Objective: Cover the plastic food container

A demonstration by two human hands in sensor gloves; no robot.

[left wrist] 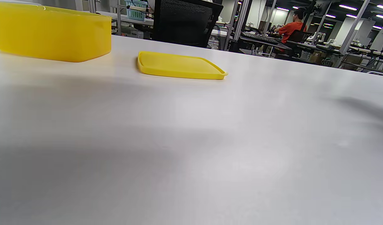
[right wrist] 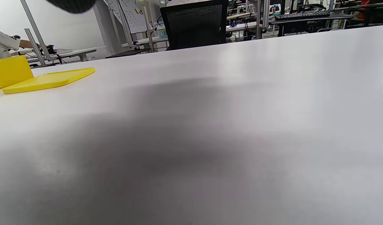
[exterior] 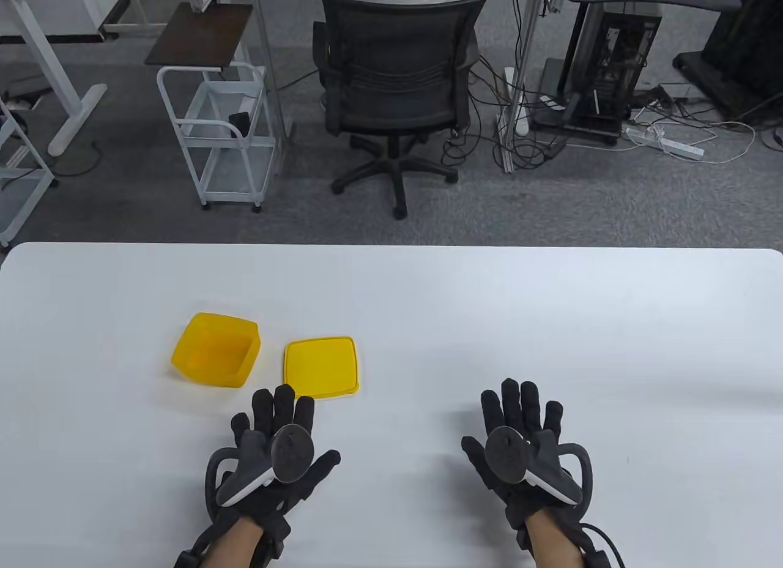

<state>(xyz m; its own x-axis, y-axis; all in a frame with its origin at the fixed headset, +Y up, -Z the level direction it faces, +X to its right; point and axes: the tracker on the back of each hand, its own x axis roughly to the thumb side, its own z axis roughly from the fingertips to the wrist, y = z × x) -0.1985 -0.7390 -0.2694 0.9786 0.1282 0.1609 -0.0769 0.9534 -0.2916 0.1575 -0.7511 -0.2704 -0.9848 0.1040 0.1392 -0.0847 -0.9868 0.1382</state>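
Container (exterior: 216,349) is sitting open toward the tabletop's (exterior: 550,323) left edge, lid (exterior: 321,366) flat just beside it. Left hand (exterior: 275,455) and right hand (exterior: 526,452) are lying spread, holding nothing. Advised: lift lid level, align corners.

Floor: grey carpet (exterior: 122,219) past the far edge of the white table (exterior: 489,323).
Chair: a black office chair (exterior: 394,78) on wheels stands behind the table's far edge, its back turned to the table.
Cart: a white cart (exterior: 214,139) with shelves stands left of the chair.
Computer: a black computer tower (exterior: 612,54) stands at the far right.
Cables: wires and a white power strip (exterior: 667,142) lie on the carpet.
Light: long ceiling lamps (left wrist: 349,7) glow far back.
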